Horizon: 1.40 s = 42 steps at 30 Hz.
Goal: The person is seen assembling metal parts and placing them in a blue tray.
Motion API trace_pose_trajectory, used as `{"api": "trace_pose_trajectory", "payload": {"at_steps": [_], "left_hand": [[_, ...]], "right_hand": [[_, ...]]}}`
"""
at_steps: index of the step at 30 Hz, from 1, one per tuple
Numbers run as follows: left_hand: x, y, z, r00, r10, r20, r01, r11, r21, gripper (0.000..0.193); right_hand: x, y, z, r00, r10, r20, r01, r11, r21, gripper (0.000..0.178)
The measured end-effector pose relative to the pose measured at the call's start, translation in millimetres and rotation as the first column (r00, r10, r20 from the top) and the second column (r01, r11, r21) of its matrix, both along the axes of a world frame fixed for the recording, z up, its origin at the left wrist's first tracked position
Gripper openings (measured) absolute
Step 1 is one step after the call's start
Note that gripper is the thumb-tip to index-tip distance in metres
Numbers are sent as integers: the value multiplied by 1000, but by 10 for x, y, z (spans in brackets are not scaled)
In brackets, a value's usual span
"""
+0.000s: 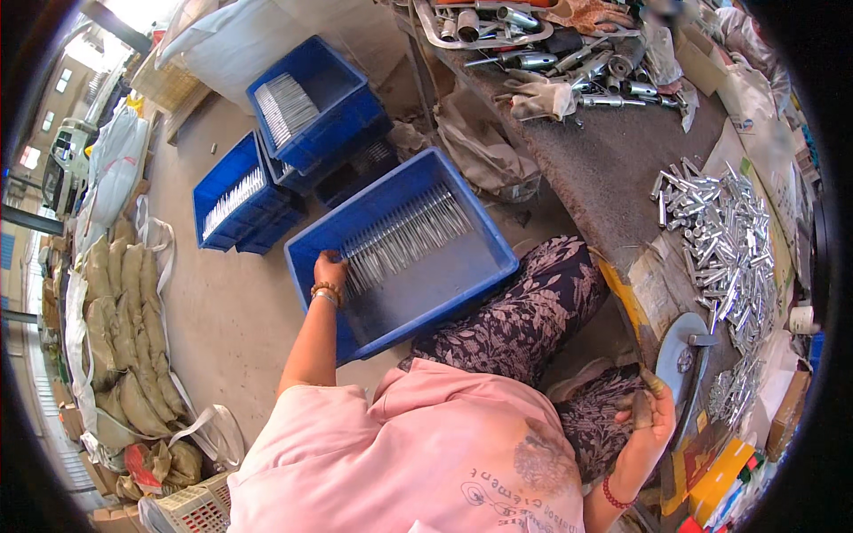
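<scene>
My left hand (329, 271) reaches over the left side of a large blue plastic bin (400, 333), its fingers closed at the near-left end of a row of thin, shiny metal rods (409, 233). What sits between those fingers is hidden. To the right, my right hand (649, 412) is raised above my patterned trousers, palm up. One finger stretches out while the others curl loosely apart, and nothing shows in them. Nearest to it is a round grey metal disc (682, 355) at the bench edge.
Stacked blue bins (320, 102) holding similar rods stand beyond, with another blue bin (233, 200) beside them. Loose short metal tubes (724, 240) are heaped on the workbench (622, 160). Work gloves (542, 98) and metal tools lie at its far end. Filled sacks (129, 329) line the left.
</scene>
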<state>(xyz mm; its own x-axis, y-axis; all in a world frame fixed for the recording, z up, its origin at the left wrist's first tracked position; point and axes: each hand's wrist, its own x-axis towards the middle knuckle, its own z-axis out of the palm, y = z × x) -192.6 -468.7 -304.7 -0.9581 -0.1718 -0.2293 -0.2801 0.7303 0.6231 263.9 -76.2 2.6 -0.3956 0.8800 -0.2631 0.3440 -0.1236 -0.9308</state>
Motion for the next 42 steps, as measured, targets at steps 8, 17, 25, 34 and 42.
{"api": "trace_pose_trajectory", "payload": {"at_steps": [8,17,25,34,42], "left_hand": [[-42,203,271,990,-123,69,132,980,-146,53],[-143,1134,1113,855,-251,-454,325,942,91,22],[927,3680,3030,187,-607,-773,969,241,45,14],[1175,4620,3231,-428,-734,-527,823,-75,-564,13],[1240,4660,3360,-561,-695,-450,779,-259,-572,19]], "right_hand": [[40,6,4,1000,-5,-6,5,1000,-10,28],[-26,2,91,985,143,-97,-151,985,-85,27],[27,-104,198,982,154,-109,-159,987,-34,29],[493,-69,269,997,69,21,-71,992,105,30],[776,22,285,1000,11,8,-14,915,402,28]]}}
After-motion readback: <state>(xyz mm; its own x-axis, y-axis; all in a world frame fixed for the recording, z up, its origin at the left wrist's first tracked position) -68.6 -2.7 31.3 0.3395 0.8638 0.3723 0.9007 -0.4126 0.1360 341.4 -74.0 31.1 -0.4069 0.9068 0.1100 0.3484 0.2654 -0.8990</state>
